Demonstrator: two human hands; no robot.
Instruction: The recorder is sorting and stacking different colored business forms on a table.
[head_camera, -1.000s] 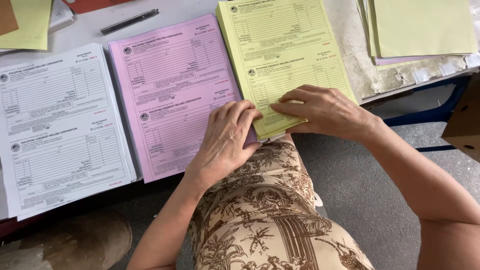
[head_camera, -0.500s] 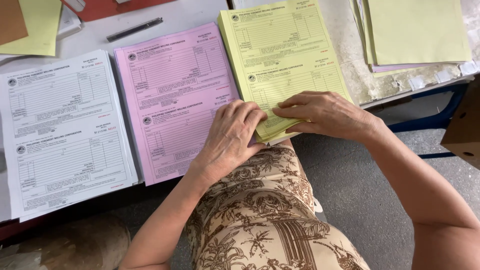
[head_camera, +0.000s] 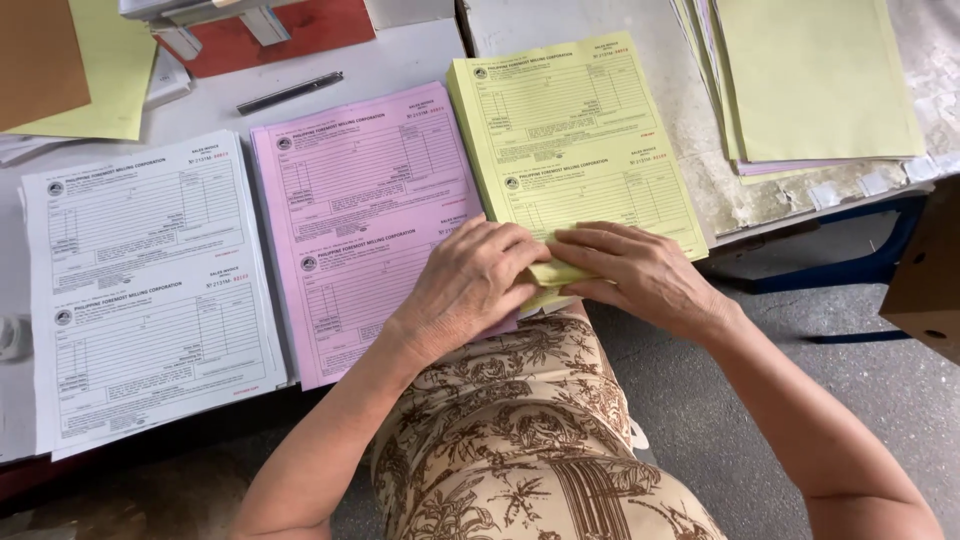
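On the desk (head_camera: 420, 50) lie three stacks of printed forms: white (head_camera: 150, 290), pink (head_camera: 365, 215), then yellow (head_camera: 570, 140). The left hand (head_camera: 470, 285) rests curled at the yellow stack's near corner. Just beside it, the right hand (head_camera: 640, 275) pinches the lifted yellow sheets there with bent fingers.

White stack (head_camera: 150, 290), pink stack (head_camera: 365, 215), yellow stack (head_camera: 570, 130), brown-patterned cream dress (head_camera: 530, 440).

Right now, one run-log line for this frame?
left hand: on yellow forms' near corner | right hand: lifting that corner | yellow forms: stacked | pink forms: beside, left | white forms: far left
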